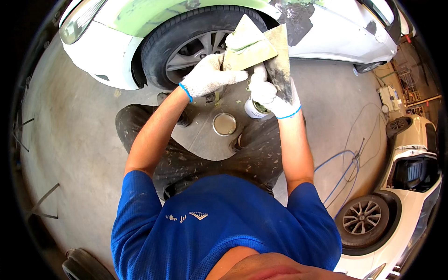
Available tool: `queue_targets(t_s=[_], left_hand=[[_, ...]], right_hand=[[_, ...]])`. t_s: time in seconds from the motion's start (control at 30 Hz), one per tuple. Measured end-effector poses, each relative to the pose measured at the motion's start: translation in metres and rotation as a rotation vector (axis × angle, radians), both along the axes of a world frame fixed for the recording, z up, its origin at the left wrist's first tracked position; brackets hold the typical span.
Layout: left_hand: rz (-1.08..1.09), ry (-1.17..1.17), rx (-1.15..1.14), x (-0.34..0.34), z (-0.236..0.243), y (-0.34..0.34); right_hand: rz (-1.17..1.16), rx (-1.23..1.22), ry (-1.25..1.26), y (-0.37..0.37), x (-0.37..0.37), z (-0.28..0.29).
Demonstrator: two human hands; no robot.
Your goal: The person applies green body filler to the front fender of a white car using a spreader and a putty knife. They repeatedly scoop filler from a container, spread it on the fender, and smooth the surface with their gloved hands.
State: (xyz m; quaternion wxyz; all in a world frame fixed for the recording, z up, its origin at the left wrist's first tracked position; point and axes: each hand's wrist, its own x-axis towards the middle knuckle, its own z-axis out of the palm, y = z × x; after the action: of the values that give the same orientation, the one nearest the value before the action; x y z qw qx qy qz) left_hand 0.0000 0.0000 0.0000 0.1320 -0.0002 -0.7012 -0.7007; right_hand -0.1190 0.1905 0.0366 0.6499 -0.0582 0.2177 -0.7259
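Observation:
My left hand (208,78), in a white knit glove with a blue cuff, is closed on a pale yellow putty spreader (252,57). Pale green putty (243,38) lies in a lump along that spreader's upper side. In my right hand (272,97), gloved the same way, is a broad, thin putty knife (281,58), grey and smeared dark lower down. The two blades overlap in front of the car's front wheel. Below my right hand stands a white can (255,110) with greenish stuff inside, partly hidden by the glove. A round lid (224,124) lies on the floor between my legs.
Just ahead is a white car (336,39) with a light green fender (140,16) and a dark grey patch (295,22) behind the wheel (198,49). Blue hose (347,170) coils on the floor at right, near another car (385,219). Tyres (84,266) lie lower left.

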Motion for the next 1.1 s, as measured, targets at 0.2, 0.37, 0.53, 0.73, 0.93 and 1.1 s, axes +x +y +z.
queue_targets(t_s=[0.2,0.37,0.53,0.73,0.93,1.1], left_hand=[[0.045,-0.037,0.066,0.015,0.044,0.006],[0.089,-0.100,-0.016,0.021,0.031,0.005],[0.038,-0.129,-0.017,0.024,0.035,0.005],[0.186,-0.083,0.062,0.036,0.013,-0.004],[0.173,-0.215,0.025,0.045,-0.015,-0.008],[0.285,-0.243,0.082,0.042,-0.009,-0.013]], right_hand=[[0.147,-0.249,0.054,0.003,-0.021,-0.030],[0.124,-0.199,-0.160,0.002,-0.017,-0.027],[0.036,-0.006,0.294,0.000,-0.024,-0.037],[-0.759,0.280,1.287,0.016,-0.021,-0.018],[-0.862,0.164,1.459,0.018,0.000,-0.013],[-0.763,0.201,1.625,0.022,0.002,-0.011]])
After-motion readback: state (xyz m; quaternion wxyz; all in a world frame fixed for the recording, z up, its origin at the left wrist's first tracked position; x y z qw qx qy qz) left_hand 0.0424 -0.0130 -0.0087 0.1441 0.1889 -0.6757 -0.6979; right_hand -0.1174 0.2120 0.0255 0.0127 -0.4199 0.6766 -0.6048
